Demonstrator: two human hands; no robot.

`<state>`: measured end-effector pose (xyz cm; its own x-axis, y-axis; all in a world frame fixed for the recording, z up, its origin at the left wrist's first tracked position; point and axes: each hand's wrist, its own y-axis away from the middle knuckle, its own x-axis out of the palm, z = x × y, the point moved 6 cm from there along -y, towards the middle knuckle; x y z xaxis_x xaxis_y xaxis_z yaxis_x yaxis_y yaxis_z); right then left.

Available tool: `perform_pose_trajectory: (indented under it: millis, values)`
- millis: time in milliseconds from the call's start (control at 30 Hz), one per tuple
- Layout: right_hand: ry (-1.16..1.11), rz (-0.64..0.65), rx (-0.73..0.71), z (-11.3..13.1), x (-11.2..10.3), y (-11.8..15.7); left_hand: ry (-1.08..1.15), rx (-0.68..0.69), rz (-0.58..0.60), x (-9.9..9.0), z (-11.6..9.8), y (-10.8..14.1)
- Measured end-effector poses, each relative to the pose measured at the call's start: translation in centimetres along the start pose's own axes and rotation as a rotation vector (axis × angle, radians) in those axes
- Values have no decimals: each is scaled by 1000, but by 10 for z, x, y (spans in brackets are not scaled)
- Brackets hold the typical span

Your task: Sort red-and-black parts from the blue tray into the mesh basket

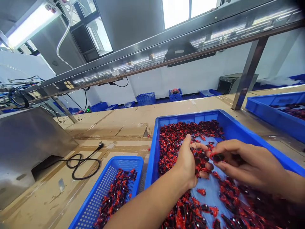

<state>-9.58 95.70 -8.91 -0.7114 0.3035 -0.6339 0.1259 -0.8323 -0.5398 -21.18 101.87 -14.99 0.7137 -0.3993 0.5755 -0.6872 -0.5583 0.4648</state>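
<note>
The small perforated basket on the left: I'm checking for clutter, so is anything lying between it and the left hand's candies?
Only the tray's left wall separates the left hand, cupping wrapped candies, from the small basket. The black cord lies further left.

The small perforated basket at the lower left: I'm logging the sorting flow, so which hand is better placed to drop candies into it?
Probably the left hand: it cups a handful of candies and is nearer the small basket. The right hand pinches one piece farther away.
</note>
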Motion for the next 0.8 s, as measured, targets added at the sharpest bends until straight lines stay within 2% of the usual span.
perform_pose_trajectory:
  millis: [67, 133, 200, 300, 367, 533, 600, 633, 767, 800]
  values:
    - [-303, -37, 218, -13, 2, -4, 53, -17, 46, 5, 1, 4]
    - [-639, 15, 437, -25, 8, -7, 111, -40, 67, 7, 2, 6]
    - [-866, 14, 545, -33, 5, -11, 156, -54, 71, 7, 1, 7]
    - [-973, -104, 555, -44, -16, -15, 196, -56, 74, 5, -2, 5]
    - [-994, -79, 583, -51, -20, -14, 207, -77, 66, 3, -2, 3]
    - [-972, -3, 592, -60, 0, -11, 187, -101, -3, 0, 0, 1]
    - [-752, 30, 497, -55, 7, -11, 190, -71, -46, -2, -2, 1]
    - [-582, 43, 384, -48, 8, -12, 196, -57, -67, -3, -2, 1]
    - [152, 51, -332, 4, 12, -1, 252, -26, -141, -4, 0, 1]
    - [284, 56, -467, 12, 15, 5, 268, -21, -157, -4, 1, 2]
